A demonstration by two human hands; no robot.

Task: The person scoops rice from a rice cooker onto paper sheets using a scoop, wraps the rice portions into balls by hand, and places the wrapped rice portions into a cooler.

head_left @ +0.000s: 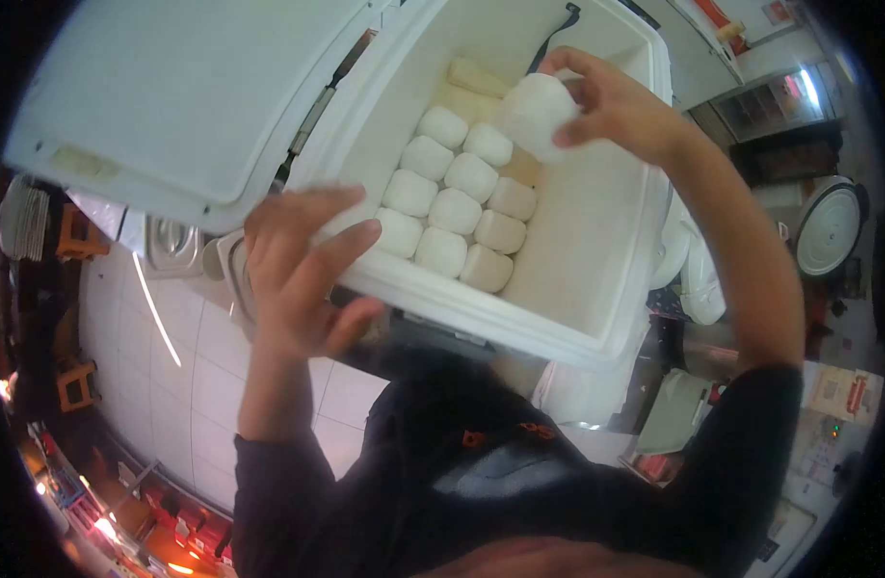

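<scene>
A white rounded, smooth, bun-like piece (539,118) is held by my right hand (606,101), whose fingers curve round its upper and right sides. They hang over the inside of a large white cooler box (572,279). Several similar white rounded pieces (455,210) sit packed in rows on the box floor; their exact kind is unclear. My left hand (303,255) is beside the box's near left corner, fingers spread and nothing in them, slightly blurred. A small pale rolled piece (476,77) lies near the far end of the box.
The box's lid (163,87) stands open on the left, joined by a hinge (307,135). A metal pan (171,241) is below it. On the right are a round white lid (828,231) and a green tray (675,412). Orange stools (76,385) stand at the far left on tiled floor (221,385).
</scene>
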